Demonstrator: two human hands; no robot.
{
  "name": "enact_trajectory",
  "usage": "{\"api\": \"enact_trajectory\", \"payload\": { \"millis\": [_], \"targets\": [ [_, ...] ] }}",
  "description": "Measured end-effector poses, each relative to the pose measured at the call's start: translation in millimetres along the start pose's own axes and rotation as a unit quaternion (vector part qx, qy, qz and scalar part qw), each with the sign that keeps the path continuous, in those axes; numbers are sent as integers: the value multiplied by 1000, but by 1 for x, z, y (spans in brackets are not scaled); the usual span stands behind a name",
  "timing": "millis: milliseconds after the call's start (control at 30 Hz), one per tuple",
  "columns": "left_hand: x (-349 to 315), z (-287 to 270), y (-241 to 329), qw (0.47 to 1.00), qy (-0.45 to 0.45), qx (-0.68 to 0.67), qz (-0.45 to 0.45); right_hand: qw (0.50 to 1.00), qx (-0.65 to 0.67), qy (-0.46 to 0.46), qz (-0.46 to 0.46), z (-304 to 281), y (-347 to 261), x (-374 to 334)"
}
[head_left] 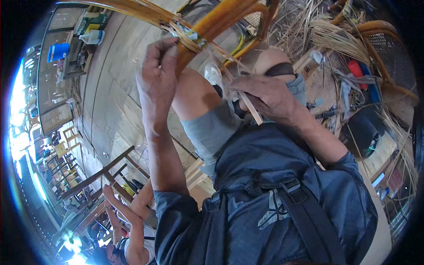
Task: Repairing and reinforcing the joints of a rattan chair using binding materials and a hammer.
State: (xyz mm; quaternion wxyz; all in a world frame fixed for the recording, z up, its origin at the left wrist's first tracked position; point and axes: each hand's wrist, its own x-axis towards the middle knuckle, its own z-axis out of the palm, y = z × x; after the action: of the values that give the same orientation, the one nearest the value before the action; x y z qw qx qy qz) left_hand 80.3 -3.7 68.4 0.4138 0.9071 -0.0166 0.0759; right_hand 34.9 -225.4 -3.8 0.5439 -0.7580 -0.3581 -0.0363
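The landmark here is the curved rattan frame (216, 22), an orange-brown bent pole running across the top of the view above the person's bare knees. The left hand (158, 73) reaches up to it with fingers curled closed, pinching the pale cane strips (185, 37) where they wrap around the pole; a small patch of bluish tape sits on the wrap just right of the fingertips. Below and to the right of the frame, the right hand (265, 95) is closed around a single flat cane strip (252, 110), which slants down out of the fist toward the grey shorts; its upper end seems to lead back up to the wrap, though the strands cross there and I cannot follow it with certainty. To the right of the frame lie loose bundles of split cane (335, 37) and a woven rattan chair back (388, 48), with a red-handled tool (355, 68) on the floor between them. Far below-left of the frame, another person's raised hand (115, 201) shows beside a dark wooden chair frame (101, 174).
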Motion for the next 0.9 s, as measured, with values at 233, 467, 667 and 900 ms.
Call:
{"api": "enact_trajectory", "payload": {
  "millis": [233,467,667,900],
  "targets": [
    [4,8,-12,988,107,-102,43,997,-76,24,1,4,-5,4],
    [1,-6,-3,974,193,-112,35,976,-165,47,-133,-18,-6,52],
    [17,-3,11,990,136,-7,46,996,16,9,-90,-34,-3,125],
    [32,-15,-25,906,70,325,263,955,-221,63,-189,-39,-6,156]
  ]
}}
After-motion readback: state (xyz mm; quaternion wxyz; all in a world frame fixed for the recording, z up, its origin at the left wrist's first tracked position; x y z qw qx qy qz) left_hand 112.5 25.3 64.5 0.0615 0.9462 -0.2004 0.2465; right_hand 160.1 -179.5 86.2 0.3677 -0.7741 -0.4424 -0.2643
